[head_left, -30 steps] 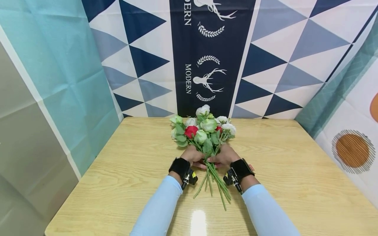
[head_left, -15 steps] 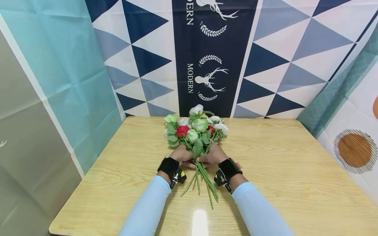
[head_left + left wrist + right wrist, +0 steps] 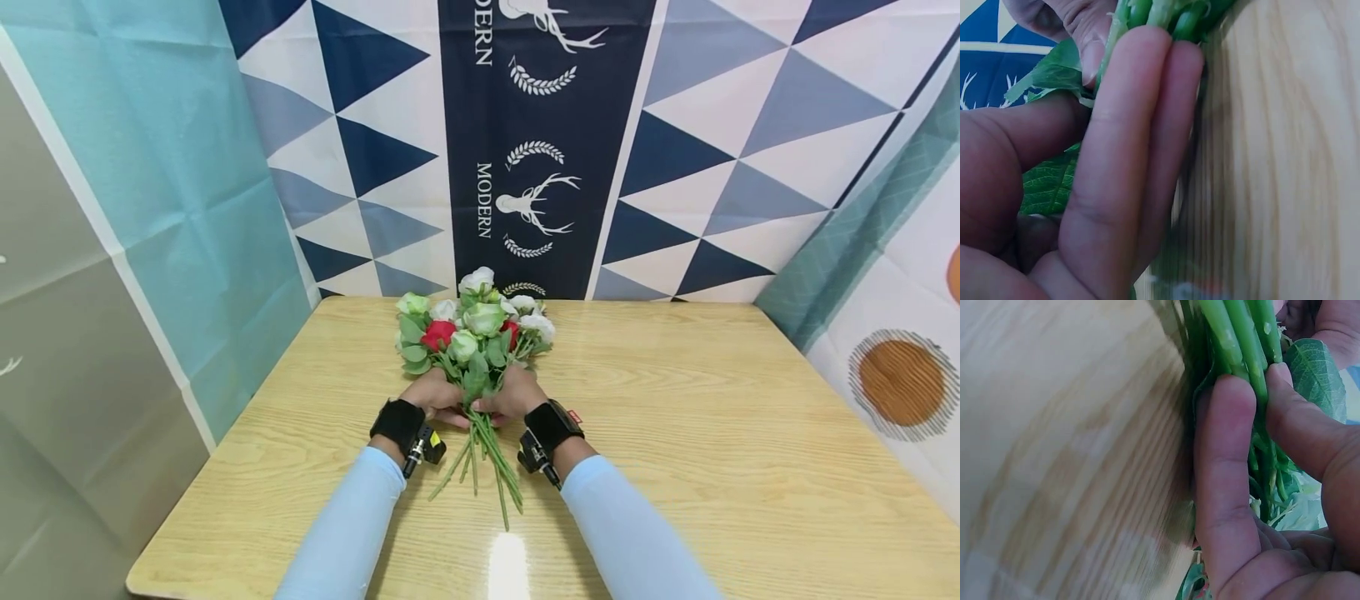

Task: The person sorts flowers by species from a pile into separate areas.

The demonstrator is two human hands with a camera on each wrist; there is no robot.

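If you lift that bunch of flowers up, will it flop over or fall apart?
The bunch of flowers would probably hold together, since the left hand and right hand both grip its stems. The loose stem ends fan apart below the hands, so they may splay. The stems look thin, so the heads might nod a little.

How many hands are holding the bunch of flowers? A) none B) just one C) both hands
C: the left hand and the right hand each close round the green stems of the bunch of flowers from either side, over the wooden table.
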